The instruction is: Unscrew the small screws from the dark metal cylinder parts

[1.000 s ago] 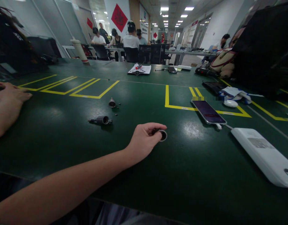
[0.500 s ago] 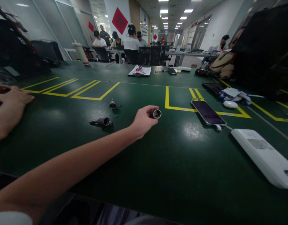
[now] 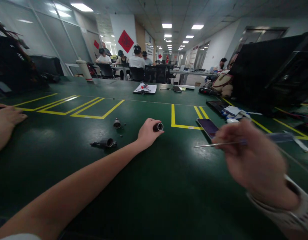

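Note:
My left hand [image 3: 145, 134] is closed around a dark hollow metal cylinder [image 3: 158, 127], its open end facing me, just above or on the green table. My right hand [image 3: 255, 163], blurred by motion and wearing a pale wristband, grips a screwdriver [image 3: 206, 145]. The thin shaft points left towards the cylinder, apart from it, and a translucent bluish handle extends behind the fingers. Left of my left hand lies a dark metal piece with a pointed tip [image 3: 103, 143]. Beyond it stands a small metal cap [image 3: 117, 123], with several tiny parts [image 3: 121, 136] nearby.
A phone [image 3: 207, 127] lies partly behind my right hand. Another person's hand [image 3: 8, 120] rests at the left edge. Yellow tape [image 3: 185, 126] marks the green table [image 3: 154, 200]. Farther back are a clipboard [image 3: 150, 88] and a second phone [image 3: 177, 89].
My right hand has come into view from the right with the screwdriver in it. The view has tilted up slightly. My left hand still holds the cylinder.

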`<action>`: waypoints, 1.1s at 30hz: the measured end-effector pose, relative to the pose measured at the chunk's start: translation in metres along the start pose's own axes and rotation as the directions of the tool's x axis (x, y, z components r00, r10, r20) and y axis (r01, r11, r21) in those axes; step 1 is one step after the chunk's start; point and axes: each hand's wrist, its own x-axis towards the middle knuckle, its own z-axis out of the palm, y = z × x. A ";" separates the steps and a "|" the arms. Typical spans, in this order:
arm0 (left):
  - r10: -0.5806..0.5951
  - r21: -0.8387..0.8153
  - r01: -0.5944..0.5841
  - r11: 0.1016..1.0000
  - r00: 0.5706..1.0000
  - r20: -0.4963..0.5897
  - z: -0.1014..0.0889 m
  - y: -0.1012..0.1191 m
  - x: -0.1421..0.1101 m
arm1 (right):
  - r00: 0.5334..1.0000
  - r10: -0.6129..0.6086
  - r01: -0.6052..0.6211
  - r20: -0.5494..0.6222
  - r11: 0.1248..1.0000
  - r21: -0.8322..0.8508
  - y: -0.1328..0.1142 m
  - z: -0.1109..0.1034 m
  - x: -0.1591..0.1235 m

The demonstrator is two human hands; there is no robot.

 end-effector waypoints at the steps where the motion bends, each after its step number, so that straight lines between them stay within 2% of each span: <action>1: 0.016 0.021 -0.016 1.000 1.000 0.001 -0.001 0.000 0.000 | 0.997 0.059 -0.054 -0.046 0.994 0.097 0.003 0.010 0.005; 3: 0.055 0.074 -0.055 0.996 0.998 0.007 -0.003 0.001 0.000 | 0.972 0.216 -0.173 -0.097 0.927 0.332 0.011 0.031 0.015; 4: 0.077 0.106 -0.078 0.991 0.997 0.006 -0.004 0.001 0.000 | 0.953 0.294 -0.230 -0.081 0.868 0.441 0.016 0.042 0.021; 7: 0.113 0.187 -0.111 0.976 0.994 -0.001 -0.005 0.001 0.002 | 0.945 0.323 -0.256 -0.040 0.813 0.523 0.032 0.064 0.031; 9: 0.084 0.184 -0.087 0.979 0.996 0.023 -0.004 0.001 0.003 | 0.950 0.313 -0.266 -0.001 0.809 0.524 0.042 0.071 0.031; 12: 0.026 0.068 -0.034 0.997 0.993 0.115 -0.003 -0.001 0.003 | 0.947 0.310 -0.310 0.079 0.825 0.473 0.051 0.073 0.026; 15: 0.050 0.011 -0.053 0.999 0.985 0.165 -0.003 -0.002 0.004 | 0.950 0.274 -0.312 0.149 0.849 0.427 0.055 0.072 0.019; 20: 0.107 0.040 -0.116 0.992 0.979 0.173 -0.001 -0.003 0.003 | 0.955 0.226 -0.283 0.193 0.890 0.357 0.055 0.071 0.016; 26: 0.181 0.086 -0.191 0.978 0.977 0.116 -0.001 0.000 0.001 | 0.944 0.288 -0.324 0.164 0.901 0.287 0.049 0.073 0.018; 30: 0.227 0.057 -0.231 0.971 0.971 0.072 -0.001 0.000 0.000 | 0.929 0.332 -0.371 0.166 0.829 0.419 0.048 0.074 0.016; 33: 0.250 -0.018 -0.249 0.968 0.967 0.047 -0.001 -0.001 -0.001 | 0.883 0.425 -0.455 0.199 0.674 0.582 0.050 0.075 0.016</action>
